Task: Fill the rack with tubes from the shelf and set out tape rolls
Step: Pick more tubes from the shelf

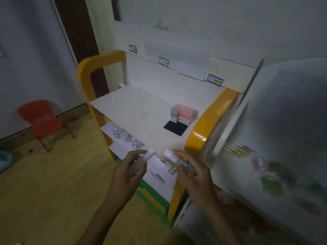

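Two hands, the left hand (pixel 130 169) and right hand (pixel 193 171), each grip one white-capped tube (pixel 141 160), making two tubes. Beyond them stands one black rack (pixel 175 128). Far left sits one red chair (pixel 44 121).

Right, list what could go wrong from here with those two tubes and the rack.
1. Each hand, left hand and right hand, holds its own white-capped tube, second tube, so neither is free to steady the black rack; a push might slide it.
2. The rack sits near the worktop's right edge beside the pink and teal tubes; a reaching hand could knock those.
3. The picture is blurred, so aiming at a hole may be hard.
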A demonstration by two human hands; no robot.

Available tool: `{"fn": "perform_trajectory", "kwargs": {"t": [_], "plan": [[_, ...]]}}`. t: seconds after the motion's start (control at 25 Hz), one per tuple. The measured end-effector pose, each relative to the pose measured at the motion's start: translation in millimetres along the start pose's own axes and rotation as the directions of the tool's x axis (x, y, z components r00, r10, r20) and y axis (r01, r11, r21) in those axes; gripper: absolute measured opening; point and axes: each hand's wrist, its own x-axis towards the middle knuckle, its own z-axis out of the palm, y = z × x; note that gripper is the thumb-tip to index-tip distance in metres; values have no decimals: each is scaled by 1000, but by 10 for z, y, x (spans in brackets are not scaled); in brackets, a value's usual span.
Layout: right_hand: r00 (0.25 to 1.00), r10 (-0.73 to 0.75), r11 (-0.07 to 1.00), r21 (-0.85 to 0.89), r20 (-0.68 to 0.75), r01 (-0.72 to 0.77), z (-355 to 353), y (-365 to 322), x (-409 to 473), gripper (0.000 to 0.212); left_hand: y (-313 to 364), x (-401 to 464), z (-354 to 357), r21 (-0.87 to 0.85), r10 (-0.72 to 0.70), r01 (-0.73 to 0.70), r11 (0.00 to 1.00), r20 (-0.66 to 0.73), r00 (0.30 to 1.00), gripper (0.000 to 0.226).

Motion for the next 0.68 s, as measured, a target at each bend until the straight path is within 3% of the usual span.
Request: {"fn": "perform_trajectory", "kwargs": {"t": [0.2,0.36,0.56,0.68], "plan": [[967,190,980,-31,-169,-198,928,112,342,15,-513,504,-724,3,-8,8,1000,43,999,12],[910,165,976,-72,-381,-207,1233,228,652,14,-838,975,-934,-20,95,-93,995,100,990,10],[871,250,960,-10,-423,-281,1243,516,1035,22,-1049,1608,-744,-153,120,-91,984,191,974,20],[785,270,952,35,-558,-303,1222,710,1276,37,-1160,1965,-517,-170,120,-75,983,272,955,39]]}}
